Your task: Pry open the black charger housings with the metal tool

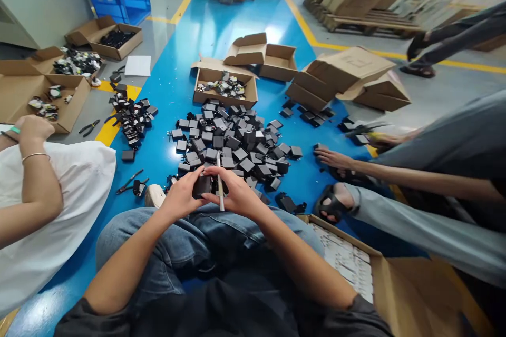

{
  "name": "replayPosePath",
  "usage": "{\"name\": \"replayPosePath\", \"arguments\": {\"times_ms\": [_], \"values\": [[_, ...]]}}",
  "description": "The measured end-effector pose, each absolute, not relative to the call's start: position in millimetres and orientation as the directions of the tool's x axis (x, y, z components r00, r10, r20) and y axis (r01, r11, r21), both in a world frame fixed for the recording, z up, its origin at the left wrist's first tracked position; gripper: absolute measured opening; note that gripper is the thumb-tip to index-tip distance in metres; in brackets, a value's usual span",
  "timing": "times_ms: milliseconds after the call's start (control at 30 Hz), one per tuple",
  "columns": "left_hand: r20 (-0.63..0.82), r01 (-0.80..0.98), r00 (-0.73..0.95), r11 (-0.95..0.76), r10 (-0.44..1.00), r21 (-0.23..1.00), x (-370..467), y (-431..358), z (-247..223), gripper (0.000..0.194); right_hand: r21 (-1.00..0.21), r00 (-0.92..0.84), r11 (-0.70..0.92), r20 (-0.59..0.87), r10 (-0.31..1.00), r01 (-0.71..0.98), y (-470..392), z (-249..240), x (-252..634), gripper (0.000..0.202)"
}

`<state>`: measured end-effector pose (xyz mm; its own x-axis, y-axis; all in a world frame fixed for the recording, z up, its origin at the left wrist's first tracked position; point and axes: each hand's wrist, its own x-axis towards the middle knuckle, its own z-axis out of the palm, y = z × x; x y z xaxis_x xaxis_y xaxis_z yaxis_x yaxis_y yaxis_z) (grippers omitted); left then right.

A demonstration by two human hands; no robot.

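Above my lap, a small black plastic box (202, 187) is held between both hands. My left hand (181, 193) is closed around its left side, thumb below and fingers on top. My right hand (234, 194) grips a thin white pen-like tool (220, 184), upright between thumb and fingers. Its fingertips also touch the box's right edge. Just beyond my hands, a large pile of similar black boxes (240, 155) is spread on the blue floor. Fingers partly cover the held box, so its far side is hidden.
An open carton of small parts (225, 96) stands behind the pile. Pliers (129, 181) lie on the left, near a person in white (79, 210). On the right, another person's hand (334, 158) reaches to the floor. A carton of white pieces (348, 258) sits by my right knee.
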<state>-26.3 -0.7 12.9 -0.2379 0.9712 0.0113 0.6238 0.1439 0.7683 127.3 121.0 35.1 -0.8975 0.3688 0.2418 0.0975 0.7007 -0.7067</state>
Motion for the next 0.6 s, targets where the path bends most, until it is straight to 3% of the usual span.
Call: {"name": "replayPosePath", "arguments": {"times_ms": [67, 167, 300, 433, 600], "values": [[0.071, 0.513, -0.225, 0.056, 0.972, 0.856, -23.7, -2.7, 20.0, 0.063, -0.812, -0.750, 0.584, 0.377, 0.543, 0.015, 113.3, 38.9, 137.6, 0.032], [-0.008, 0.328, -0.271, 0.100, 0.963, 0.939, -19.4, -6.9, 27.9, 0.062, -0.870, -0.523, 0.476, 0.466, 0.714, -0.125, 110.3, 39.8, 146.1, 0.023], [-0.109, 0.222, -0.325, 0.188, 0.939, 0.957, -13.3, -10.8, 28.4, 0.071, -0.905, -0.574, 0.401, 0.405, 0.712, -0.142, 111.0, 38.1, 151.9, 0.028], [-0.062, 0.272, -0.316, 0.153, 0.947, 0.950, -11.2, -11.7, 24.9, 0.071, -0.894, -0.660, 0.430, 0.398, 0.637, -0.124, 106.7, 41.0, 157.4, 0.031], [0.041, 0.366, -0.284, 0.068, 0.958, 0.928, -11.0, -13.1, 27.5, 0.070, -0.862, -0.575, 0.490, 0.466, 0.672, -0.126, 104.8, 44.6, 163.6, 0.036]]}}
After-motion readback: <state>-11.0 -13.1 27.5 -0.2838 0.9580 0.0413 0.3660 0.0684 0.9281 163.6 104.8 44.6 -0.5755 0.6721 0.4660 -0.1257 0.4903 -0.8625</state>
